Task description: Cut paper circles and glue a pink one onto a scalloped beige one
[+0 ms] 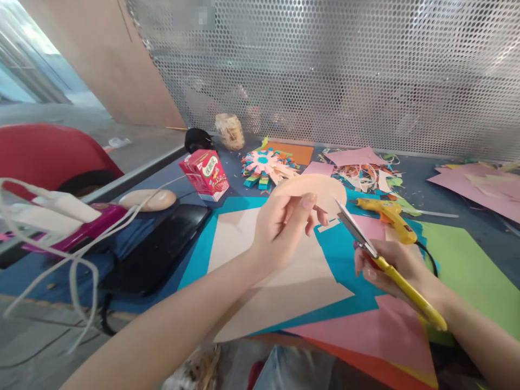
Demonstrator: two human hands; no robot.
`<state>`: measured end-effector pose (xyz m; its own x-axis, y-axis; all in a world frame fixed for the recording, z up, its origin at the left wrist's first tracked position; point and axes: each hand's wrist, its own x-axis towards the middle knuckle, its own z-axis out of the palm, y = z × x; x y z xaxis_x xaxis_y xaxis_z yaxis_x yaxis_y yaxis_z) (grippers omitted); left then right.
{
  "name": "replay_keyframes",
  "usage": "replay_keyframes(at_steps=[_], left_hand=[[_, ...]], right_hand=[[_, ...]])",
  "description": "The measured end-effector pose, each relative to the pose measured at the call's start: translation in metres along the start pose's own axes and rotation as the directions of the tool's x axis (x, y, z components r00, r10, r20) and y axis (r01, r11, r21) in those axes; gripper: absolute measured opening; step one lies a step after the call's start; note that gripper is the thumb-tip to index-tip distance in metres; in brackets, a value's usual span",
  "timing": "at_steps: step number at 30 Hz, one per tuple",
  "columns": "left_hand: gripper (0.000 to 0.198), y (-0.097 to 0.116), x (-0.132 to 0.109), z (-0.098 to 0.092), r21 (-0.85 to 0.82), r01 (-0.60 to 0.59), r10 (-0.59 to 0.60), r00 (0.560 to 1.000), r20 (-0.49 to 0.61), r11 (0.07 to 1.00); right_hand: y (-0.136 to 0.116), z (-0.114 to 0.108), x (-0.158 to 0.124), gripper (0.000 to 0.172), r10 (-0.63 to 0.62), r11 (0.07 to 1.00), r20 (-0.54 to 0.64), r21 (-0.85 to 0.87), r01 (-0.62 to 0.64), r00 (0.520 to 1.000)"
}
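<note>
In the head view my left hand [286, 225] pinches a pale peach paper disc [311, 187] between thumb and fingers, raised above the table. My right hand [385, 271] is closed around yellow-handled scissors [390, 276], whose blades point up and left towards the disc's right edge. The blade tips look close to the paper; whether they touch it I cannot tell. Beneath both hands lie a large peach sheet [260, 292] with a cut-out corner and blue sheets [345, 260].
A yellow glue gun [390, 211] lies just beyond my right hand. A finished-looking paper flower [264, 161], paper scraps [361, 176] and a red drink carton [207, 176] stand behind. On the left are a black tray-like object [162, 249] and a purple power strip [89, 222] with white cables.
</note>
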<state>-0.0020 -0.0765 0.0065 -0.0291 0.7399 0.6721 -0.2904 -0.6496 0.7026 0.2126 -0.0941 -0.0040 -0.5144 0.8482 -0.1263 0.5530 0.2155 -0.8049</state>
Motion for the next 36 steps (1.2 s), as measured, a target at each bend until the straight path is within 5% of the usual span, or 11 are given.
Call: replay_keyframes(at_steps=[6, 20, 29, 36], left_hand=[[0.015, 0.001, -0.001, -0.003, 0.136, -0.111, 0.112, 0.994, -0.003, 0.985], [0.013, 0.000, -0.002, -0.005, 0.152, -0.135, 0.137, 0.991, -0.003, 0.979], [0.024, 0.001, -0.003, 0.001, 0.044, 0.045, -0.042, 0.996, -0.083, 0.998], [0.021, 0.000, -0.007, 0.004, -0.063, 0.172, -0.175, 0.984, -0.043, 0.983]], right_hand=[[0.003, 0.000, -0.001, 0.048, 0.004, 0.999, 0.009, -0.034, -0.004, 1.000], [0.009, -0.001, 0.000, 0.052, -0.041, 0.993, -0.025, -0.109, 0.038, 0.999], [0.004, 0.001, 0.002, 0.047, -0.031, 0.999, -0.064, -0.013, 0.030, 0.997], [0.004, 0.002, 0.003, 0.046, -0.006, 1.000, -0.073, 0.014, 0.007, 0.997]])
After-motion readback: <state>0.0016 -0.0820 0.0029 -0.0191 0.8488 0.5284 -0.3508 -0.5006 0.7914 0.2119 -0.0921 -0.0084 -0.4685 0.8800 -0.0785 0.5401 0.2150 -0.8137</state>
